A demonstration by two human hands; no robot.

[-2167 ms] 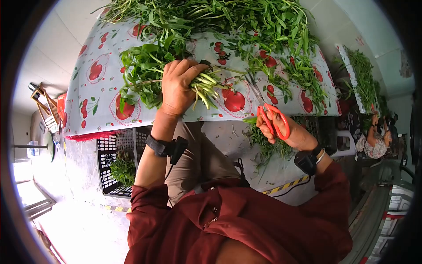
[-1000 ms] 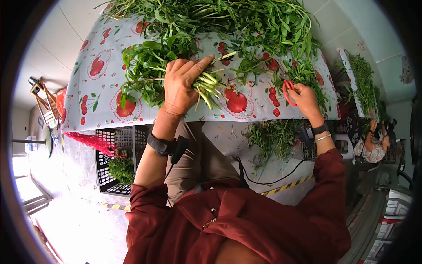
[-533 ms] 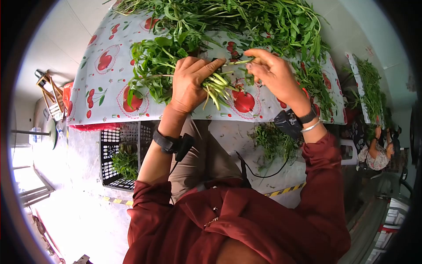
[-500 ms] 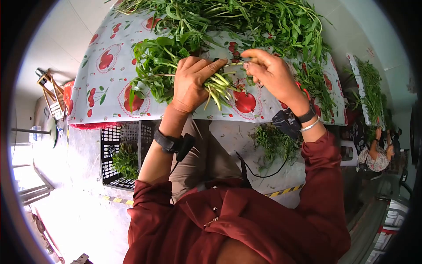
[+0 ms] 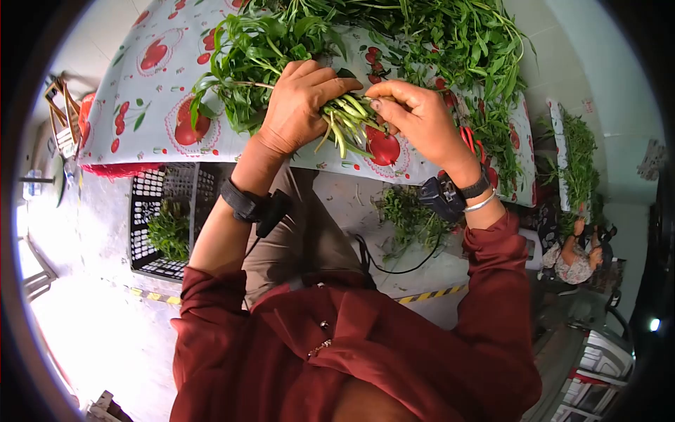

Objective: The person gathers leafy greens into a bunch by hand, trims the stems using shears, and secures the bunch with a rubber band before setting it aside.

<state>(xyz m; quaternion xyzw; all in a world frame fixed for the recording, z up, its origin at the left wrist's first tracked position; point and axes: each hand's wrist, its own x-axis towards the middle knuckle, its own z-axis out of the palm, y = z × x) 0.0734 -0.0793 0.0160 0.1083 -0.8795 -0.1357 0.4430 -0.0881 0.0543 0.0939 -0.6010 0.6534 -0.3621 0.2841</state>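
My left hand [image 5: 302, 105] is closed around a bunch of leafy greens [image 5: 242, 53] over the table. Its leaves spread out to the left, and the pale green stem ends [image 5: 346, 116] poke out on the right below my thumb. My right hand [image 5: 418, 123] touches these stem ends, thumb and forefinger pinched on a stem close to my left fingertips. How much of that stem lies inside the pinch is hidden. Red handles, perhaps of scissors [image 5: 472, 141], show on the table just beyond my right wrist.
Loose greens [image 5: 471, 49] are heaped along the far and right side of the patterned tablecloth [image 5: 158, 84]. Below the table edge stand a black crate [image 5: 158, 264] with greens and a pile of greens [image 5: 411, 214] on the floor. Another person [image 5: 573, 260] sits at the far right.
My right hand has moved left, from holding a stem out to the side to the bunch beside my left hand. The whole view has shifted, so the table appears higher and farther left.
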